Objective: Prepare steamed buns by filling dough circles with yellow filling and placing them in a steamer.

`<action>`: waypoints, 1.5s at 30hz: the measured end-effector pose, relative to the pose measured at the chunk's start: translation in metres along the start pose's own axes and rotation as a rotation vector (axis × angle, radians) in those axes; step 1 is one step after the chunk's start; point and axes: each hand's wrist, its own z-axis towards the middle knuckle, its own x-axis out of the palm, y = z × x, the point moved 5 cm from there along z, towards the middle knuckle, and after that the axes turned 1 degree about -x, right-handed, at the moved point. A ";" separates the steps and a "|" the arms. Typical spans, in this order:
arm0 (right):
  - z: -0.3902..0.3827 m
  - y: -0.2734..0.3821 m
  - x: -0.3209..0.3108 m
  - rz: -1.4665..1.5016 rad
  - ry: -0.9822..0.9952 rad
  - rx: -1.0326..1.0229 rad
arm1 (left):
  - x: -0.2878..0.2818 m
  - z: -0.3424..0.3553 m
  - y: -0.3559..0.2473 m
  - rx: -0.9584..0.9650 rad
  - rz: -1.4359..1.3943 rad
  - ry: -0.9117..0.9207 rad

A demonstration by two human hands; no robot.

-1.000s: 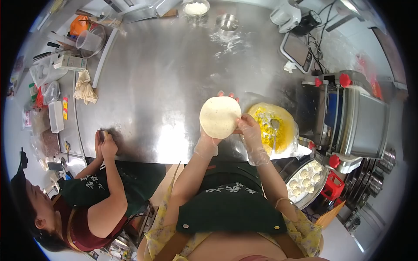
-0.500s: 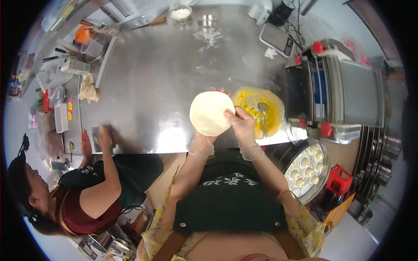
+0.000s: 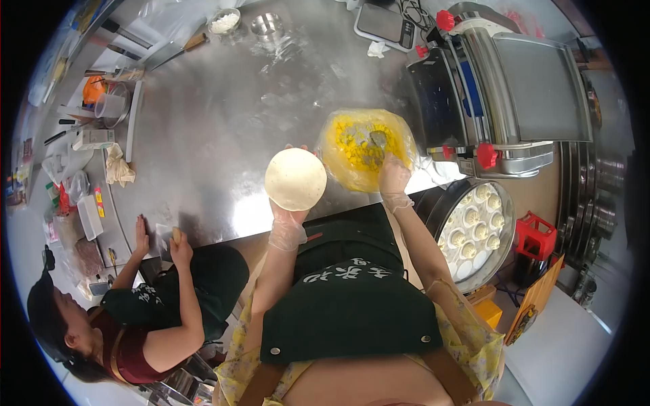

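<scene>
A thin round dough wrapper (image 3: 295,179) lies across my gloved left hand (image 3: 289,216), which holds it up from beneath; the wrapper hides most of the palm, and fingertips peek out past its far edge. To the right, my gloved right hand (image 3: 395,176) is closed on the handle of a metal spoon (image 3: 378,139). The spoon's head rests in crumbly yellow-and-grey filling (image 3: 350,143). Clear plastic (image 3: 336,170) surrounds the filling, near the front edge of the steel table.
A round steamer tray (image 3: 497,262) with several shaped buns stands at right, below a dough-rolling machine (image 3: 504,101). Far back are a scale (image 3: 382,24) and a metal ring (image 3: 266,26). At left a co-worker (image 3: 149,298) holds a flat scraper at the table edge.
My right hand has let go of the wrapper's edge, moved to the filling and taken hold of the spoon. The left hand still holds the wrapper. The whole view has shifted.
</scene>
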 end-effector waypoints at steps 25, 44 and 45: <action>-0.065 0.019 -0.043 0.396 0.237 -0.090 | -0.097 0.003 0.001 -0.080 0.167 -0.092; -0.062 0.000 -0.038 0.642 0.214 -0.055 | -0.089 0.022 0.055 -0.201 0.380 -0.163; -0.059 -0.002 -0.043 0.663 0.210 0.005 | -0.078 0.027 0.058 -0.191 0.434 -0.119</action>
